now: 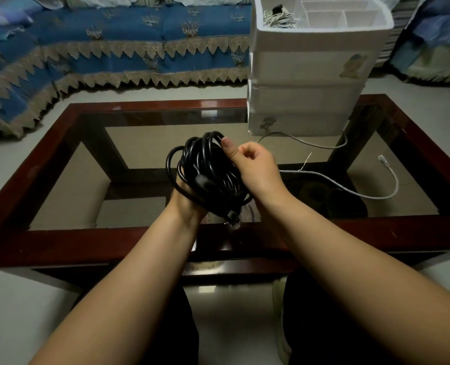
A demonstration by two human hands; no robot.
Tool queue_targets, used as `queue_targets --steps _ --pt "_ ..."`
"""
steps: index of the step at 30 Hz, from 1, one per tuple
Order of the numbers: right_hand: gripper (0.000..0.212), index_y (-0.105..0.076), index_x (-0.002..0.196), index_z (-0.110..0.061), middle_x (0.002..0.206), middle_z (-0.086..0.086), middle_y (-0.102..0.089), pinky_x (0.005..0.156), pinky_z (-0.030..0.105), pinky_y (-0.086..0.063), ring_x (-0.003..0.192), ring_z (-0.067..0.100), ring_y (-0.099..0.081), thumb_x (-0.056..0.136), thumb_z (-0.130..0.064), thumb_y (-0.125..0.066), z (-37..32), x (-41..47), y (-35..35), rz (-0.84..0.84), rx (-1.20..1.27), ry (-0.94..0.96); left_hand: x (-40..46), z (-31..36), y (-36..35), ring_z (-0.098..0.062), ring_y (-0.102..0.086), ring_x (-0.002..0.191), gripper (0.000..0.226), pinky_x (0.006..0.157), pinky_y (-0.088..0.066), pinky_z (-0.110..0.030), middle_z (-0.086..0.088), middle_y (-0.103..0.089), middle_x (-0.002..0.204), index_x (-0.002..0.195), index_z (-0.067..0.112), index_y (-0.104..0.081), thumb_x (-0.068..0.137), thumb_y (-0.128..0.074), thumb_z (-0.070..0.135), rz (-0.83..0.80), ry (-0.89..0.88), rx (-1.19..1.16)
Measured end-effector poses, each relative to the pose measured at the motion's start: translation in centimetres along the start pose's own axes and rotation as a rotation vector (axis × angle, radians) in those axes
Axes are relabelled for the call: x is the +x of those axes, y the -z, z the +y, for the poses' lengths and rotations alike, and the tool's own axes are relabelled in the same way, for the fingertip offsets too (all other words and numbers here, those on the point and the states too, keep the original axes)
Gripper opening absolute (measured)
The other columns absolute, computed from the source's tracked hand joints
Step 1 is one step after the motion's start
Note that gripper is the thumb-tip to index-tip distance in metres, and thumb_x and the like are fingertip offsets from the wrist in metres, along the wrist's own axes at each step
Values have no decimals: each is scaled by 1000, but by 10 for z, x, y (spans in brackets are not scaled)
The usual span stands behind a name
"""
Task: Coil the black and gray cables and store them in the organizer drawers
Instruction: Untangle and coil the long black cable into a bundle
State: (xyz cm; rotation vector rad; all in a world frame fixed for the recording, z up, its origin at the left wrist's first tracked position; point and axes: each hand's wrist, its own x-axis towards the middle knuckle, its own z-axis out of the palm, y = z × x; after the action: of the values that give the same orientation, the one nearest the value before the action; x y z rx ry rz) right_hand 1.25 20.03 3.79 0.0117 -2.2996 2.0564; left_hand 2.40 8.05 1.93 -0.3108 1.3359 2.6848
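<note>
A: Head view, hands first. Left hand (189,196) mostly hidden, closed under the black cable (208,169), which is looped in a bundle around it.
B: Right?
A: Right hand (255,167) curled, thumb pressed on the coil's upper loops, above the glass counter (60,180).
B: Gray cable?
A: Gray cable (350,191) loose on the counter, right of the hands. White organizer drawers (308,101) stand at the far right corner, a pale coil in the top tray.

Glass-topped table (47,164); blue sofa cover (129,38) behind.
</note>
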Motion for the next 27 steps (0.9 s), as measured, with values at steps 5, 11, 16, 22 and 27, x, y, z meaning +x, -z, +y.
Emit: queue_targets --steps 5,11,16,22,27 --pt "22 -46 102 -21 62 9 -56 50 28 -45 52 21 -54 93 -38 -56 -1 3 8 -53 -138 61 9 -1 -1 -24 -69 80 27 58 -56 -32 -10 -71 93 105 6 -65 98 -46 24 81 21 38" --pt "43 -31 139 8 103 1 -52 76 21 -51 81 7 -59 96 9 -35 11 2 14 -172 15 -204 12 7 -5 -10 -62 51 23 47 -52 -23 -6 -60 75 85 16 -48 93 -51 -5 244 10 -25" --pt "32 -55 87 -4 61 4 -57 36 12 -37 45 9 -52 102 -16 -30 5 7 2 -248 676 -602 5 6 -9 -11 -65 72 22 75 -54 -22 -3 -64 76 84 16 -51 90 -56 -5 182 -172 -39" --pt "43 -53 66 -1 39 -3 -44 27 13 -29 23 2 -36 101 -20 -34 1 9 -1 -408 815 -872 -1 4 -11 -8 -61 76 23 74 -50 -18 -1 -57 77 78 16 -53 87 -63 -2 162 -527 307" --pt "44 -57 56 -11 34 -5 -35 28 13 -12 21 3 -28 93 -23 -37 4 10 12 -682 640 -977 -10 8 -15 -15 -67 100 19 82 -53 -23 -8 -64 92 82 13 -52 90 -58 -3 -46 -639 506"
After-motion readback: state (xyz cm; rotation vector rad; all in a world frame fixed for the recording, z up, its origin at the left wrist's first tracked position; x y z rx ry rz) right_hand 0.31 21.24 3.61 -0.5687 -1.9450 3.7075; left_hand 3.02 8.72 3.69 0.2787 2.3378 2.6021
